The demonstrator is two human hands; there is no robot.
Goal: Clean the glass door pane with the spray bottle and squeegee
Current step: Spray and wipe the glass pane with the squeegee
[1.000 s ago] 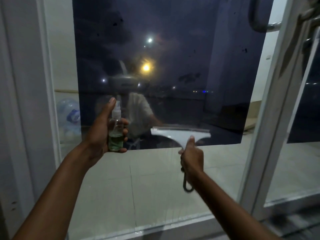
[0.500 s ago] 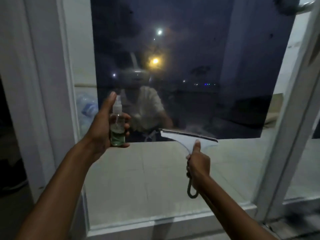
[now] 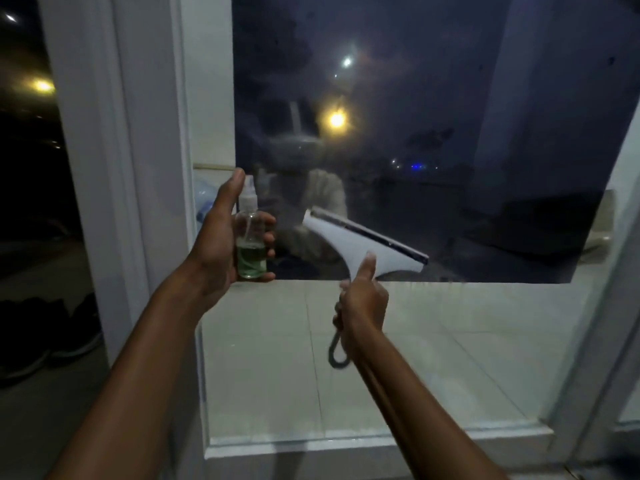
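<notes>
Here left hand (image 3: pixel 221 244) grips spray bottle (image 3: pixel 251 249) upright, nozzle toward glass pane (image 3: pixel 433 323), while right hand (image 3: pixel 362 304) clamps squeegee (image 3: pixel 360 242) handle, blade tilted at pane for wiping.

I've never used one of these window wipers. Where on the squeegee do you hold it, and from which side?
Grip the squeegee by its narrow stem below the wide blade, coming from underneath, as the right hand does here: fingers wrapped round the handle, thumb pressed up on the flat white back. The blade edge lies towards the glass door pane, so the handle end is the free side.
</notes>
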